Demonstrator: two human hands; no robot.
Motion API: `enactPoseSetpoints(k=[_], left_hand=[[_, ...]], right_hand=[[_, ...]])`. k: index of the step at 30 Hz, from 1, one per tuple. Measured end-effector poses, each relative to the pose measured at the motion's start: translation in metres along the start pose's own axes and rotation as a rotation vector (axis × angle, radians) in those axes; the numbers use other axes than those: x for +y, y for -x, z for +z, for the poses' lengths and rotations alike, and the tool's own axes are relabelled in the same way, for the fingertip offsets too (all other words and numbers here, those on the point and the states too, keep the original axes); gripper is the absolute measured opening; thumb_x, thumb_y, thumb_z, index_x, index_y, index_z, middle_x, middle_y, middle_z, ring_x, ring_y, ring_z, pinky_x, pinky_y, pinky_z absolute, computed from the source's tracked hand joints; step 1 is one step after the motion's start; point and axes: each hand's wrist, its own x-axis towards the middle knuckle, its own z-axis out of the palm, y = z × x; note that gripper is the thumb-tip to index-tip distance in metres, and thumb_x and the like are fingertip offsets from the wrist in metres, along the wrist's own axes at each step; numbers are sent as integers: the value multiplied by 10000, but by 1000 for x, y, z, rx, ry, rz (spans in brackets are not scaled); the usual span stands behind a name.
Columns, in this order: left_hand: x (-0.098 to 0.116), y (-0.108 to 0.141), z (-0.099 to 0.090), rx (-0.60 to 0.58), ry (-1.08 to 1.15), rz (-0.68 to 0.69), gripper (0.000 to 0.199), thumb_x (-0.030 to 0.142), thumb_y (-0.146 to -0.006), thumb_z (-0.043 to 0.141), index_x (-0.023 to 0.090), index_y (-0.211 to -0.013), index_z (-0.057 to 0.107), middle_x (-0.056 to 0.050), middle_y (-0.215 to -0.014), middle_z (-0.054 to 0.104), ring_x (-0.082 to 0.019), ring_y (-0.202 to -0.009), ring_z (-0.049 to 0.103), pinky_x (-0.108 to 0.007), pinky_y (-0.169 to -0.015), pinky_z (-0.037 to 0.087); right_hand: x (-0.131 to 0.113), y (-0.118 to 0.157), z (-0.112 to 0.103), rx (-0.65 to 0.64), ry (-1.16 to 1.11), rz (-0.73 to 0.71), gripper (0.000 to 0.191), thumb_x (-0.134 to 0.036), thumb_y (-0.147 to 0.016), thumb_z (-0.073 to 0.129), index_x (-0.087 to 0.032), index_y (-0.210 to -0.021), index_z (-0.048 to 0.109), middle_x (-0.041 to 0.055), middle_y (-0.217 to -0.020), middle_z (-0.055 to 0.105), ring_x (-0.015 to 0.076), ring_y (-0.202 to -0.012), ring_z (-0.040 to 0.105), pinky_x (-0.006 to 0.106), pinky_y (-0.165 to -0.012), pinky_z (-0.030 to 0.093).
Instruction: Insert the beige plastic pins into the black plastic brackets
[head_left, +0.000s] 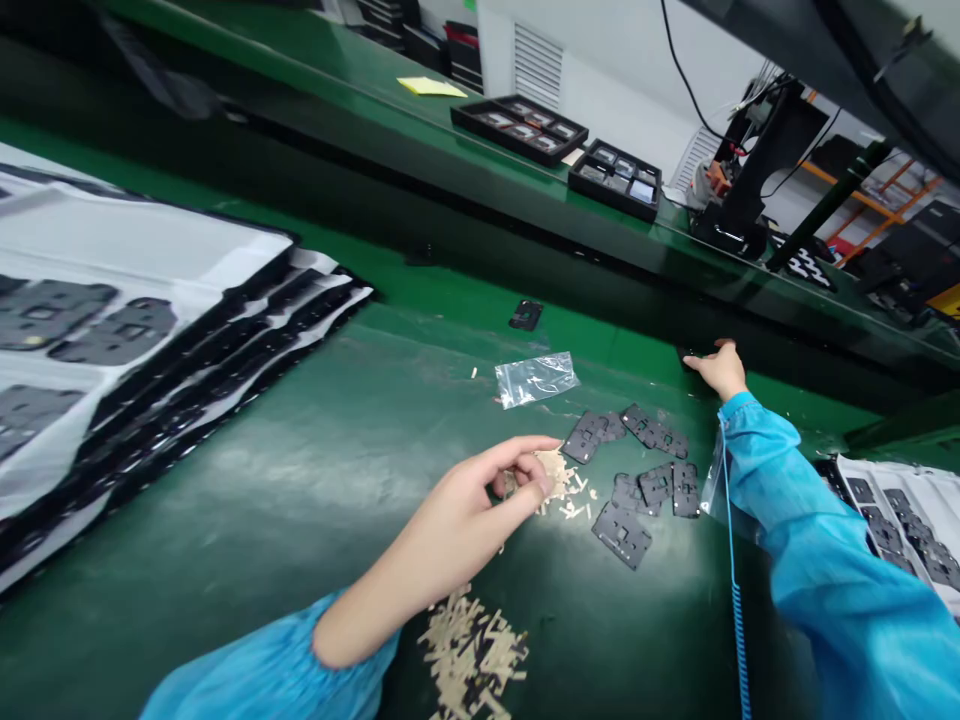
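At the far left you have a big white sheet with black edges (112, 300) on the shiny green bench (315, 470); it carries flat dark grey shapes. Near you, a messy heap of thin tan strips (472, 650) lies on the bench; your left hand (480, 490), in a loose blue sleeve (270, 670), sits farther out, with its fingers curled in over a small pile of tan bits (556, 478); the fingers touch the pile or come very close, but you cannot tell if they have hold of any bits. Far from that pile lie a clear plastic bag (535, 380) and a small black piece (526, 315). Just right of the pile, flat dark grey pieces with square holes (621, 535) lie scattered; your right hand (716, 368) reaches past them to the far side, fingers stretched out, and you cannot tell if it holds anything. A thin blue coiled cord (739, 620) hangs by your right arm; at the right edge lies another white sheet with dark shapes (892, 520). On the far shelf sit two black trays (519, 128).
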Motion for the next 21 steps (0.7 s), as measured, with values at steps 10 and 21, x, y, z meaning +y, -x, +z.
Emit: enactPoseSetpoints(k=[10, 21], left_hand=[[0, 1, -3, -4, -18, -62, 428, 519, -901, 575, 230, -1181, 722, -26, -790, 653, -193, -667, 548, -313, -620, 486], [-17, -21, -23, 172, -82, 18, 358, 446, -871, 623, 204, -1102, 751, -54, -868, 740, -212, -738, 647, -319, -678, 516]], right_hand=[[5, 10, 10, -122, -14, -91, 363, -344, -1006, 657, -172, -1323, 613, 109, -1314, 642, 256, -1095, 677, 466, -910, 593], [-14, 41, -10, -26, -230, -281, 622, -350, -746, 810, -173, -1299, 586, 101, -1152, 710, 184, -824, 662, 347, -804, 560]])
